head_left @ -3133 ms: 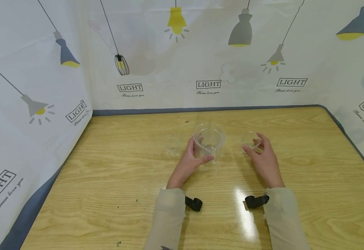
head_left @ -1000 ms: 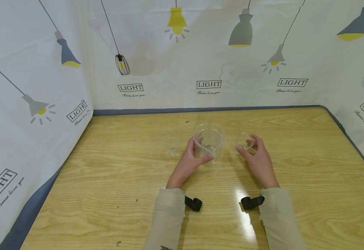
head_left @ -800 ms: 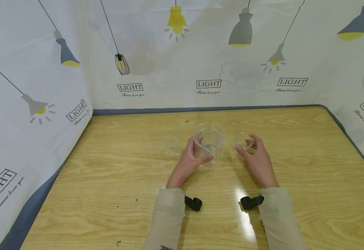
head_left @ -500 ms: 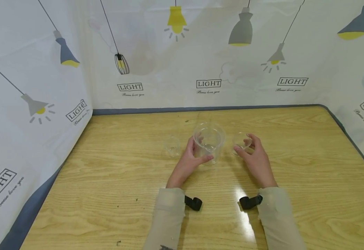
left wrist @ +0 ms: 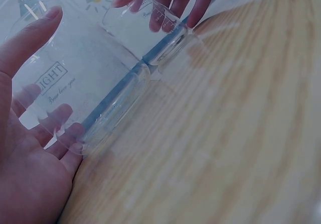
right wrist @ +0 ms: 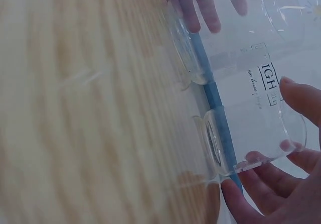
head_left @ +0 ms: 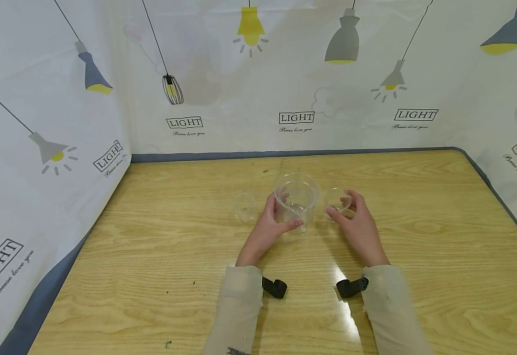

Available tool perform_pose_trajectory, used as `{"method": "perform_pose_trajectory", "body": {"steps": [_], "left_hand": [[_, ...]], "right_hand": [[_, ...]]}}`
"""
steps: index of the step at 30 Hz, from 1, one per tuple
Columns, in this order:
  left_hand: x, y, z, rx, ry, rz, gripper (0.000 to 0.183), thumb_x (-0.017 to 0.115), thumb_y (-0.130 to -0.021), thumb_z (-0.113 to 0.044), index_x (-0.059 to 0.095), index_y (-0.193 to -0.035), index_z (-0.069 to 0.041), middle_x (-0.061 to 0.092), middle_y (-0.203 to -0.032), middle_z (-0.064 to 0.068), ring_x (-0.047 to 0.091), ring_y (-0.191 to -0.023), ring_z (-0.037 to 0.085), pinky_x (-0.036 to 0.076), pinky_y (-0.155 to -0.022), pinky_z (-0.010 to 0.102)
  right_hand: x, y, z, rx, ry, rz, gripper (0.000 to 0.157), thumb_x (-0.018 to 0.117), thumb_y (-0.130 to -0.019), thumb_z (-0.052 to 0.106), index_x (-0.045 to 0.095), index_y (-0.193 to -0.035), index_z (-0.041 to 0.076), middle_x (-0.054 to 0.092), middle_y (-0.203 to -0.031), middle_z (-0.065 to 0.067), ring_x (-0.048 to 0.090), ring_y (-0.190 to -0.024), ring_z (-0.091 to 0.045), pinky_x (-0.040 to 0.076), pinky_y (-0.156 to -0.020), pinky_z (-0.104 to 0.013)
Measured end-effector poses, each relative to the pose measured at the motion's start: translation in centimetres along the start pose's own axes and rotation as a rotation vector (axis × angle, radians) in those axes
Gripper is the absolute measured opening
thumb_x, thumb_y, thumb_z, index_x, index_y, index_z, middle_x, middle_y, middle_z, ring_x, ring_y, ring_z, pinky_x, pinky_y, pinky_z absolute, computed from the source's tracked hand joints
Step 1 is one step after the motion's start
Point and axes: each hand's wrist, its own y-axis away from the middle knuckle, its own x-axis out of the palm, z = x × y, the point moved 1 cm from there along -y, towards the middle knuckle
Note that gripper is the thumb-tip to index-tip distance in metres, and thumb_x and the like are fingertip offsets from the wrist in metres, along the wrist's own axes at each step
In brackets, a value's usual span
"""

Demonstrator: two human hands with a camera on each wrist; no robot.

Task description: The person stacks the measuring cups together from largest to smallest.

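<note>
In the head view, my left hand [head_left: 267,229] holds a large clear cup [head_left: 297,199] from its left side, thumb across the near wall. To its right, my right hand [head_left: 361,229] grips a smaller clear cup [head_left: 335,201] between thumb and fingers. Both cups are upright with a narrow gap between them. The right wrist view shows the small cup [right wrist: 246,138] and the large cup [right wrist: 220,48] standing on the wood close together. Another small clear cup [head_left: 245,207] stands left of my left hand, untouched. The cups' transparency makes any contents hard to tell.
The wooden table [head_left: 152,256] is bordered at the back and sides by a white cloth [head_left: 223,98] printed with lamps. A black strap with a small device [head_left: 276,288] sits on the left wrist, and another black device [head_left: 351,287] on the right.
My right hand has moved left with the small cup, bringing it closer to the large cup. The left hand, the large cup and the other small cup have stayed in place.
</note>
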Motion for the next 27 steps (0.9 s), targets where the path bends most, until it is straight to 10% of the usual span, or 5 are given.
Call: {"method": "perform_pose_trajectory", "body": {"steps": [27], "left_hand": [[-0.1, 0.4, -1.1, -0.006, 0.033, 0.038, 0.083, 0.072, -0.074, -0.033, 0.017, -0.136, -0.041, 0.026, -0.143, -0.006, 0.019, -0.130, 0.006, 0.019, -0.104, 0.039]], "right_hand": [[0.3, 0.1, 0.3, -0.013, 0.015, -0.020, 0.086, 0.059, -0.077, 0.054, 0.020, -0.140, 0.010, 0.035, -0.135, -0.013, 0.038, -0.119, -0.030, 0.037, -0.091, -0.046]]}}
